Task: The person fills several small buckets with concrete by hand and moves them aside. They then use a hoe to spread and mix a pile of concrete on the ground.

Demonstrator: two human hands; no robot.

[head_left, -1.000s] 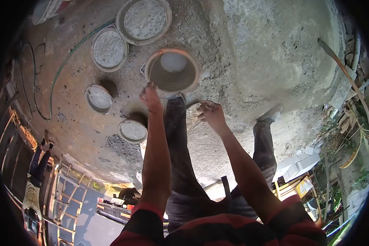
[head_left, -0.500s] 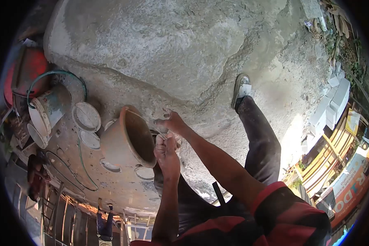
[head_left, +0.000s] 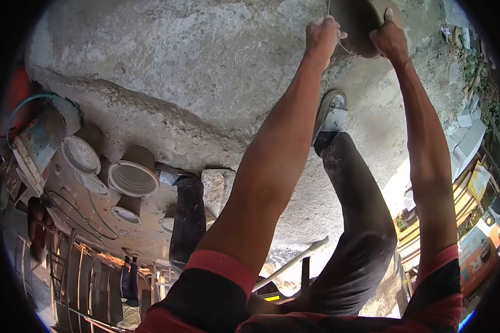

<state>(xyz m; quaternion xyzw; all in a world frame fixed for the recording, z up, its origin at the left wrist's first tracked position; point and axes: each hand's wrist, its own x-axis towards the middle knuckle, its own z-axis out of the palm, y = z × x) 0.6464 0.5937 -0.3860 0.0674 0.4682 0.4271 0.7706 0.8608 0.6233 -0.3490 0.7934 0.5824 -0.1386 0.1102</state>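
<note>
A worker holds a brown bucket (head_left: 356,16) aloft over the far side of a grey mortar heap (head_left: 205,72), left hand (head_left: 323,34) fisted at its rim, right hand (head_left: 390,40) clasping its side. Other buckets (head_left: 132,178) stand at the heap's left edge.

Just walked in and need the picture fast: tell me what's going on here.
A person holds a brown bucket with both hands, arms stretched out over a grey concrete heap. The left hand grips it on one side, and the right hand clasps the other side. One shoe stands on the heap. More buckets sit off to the left.
</note>
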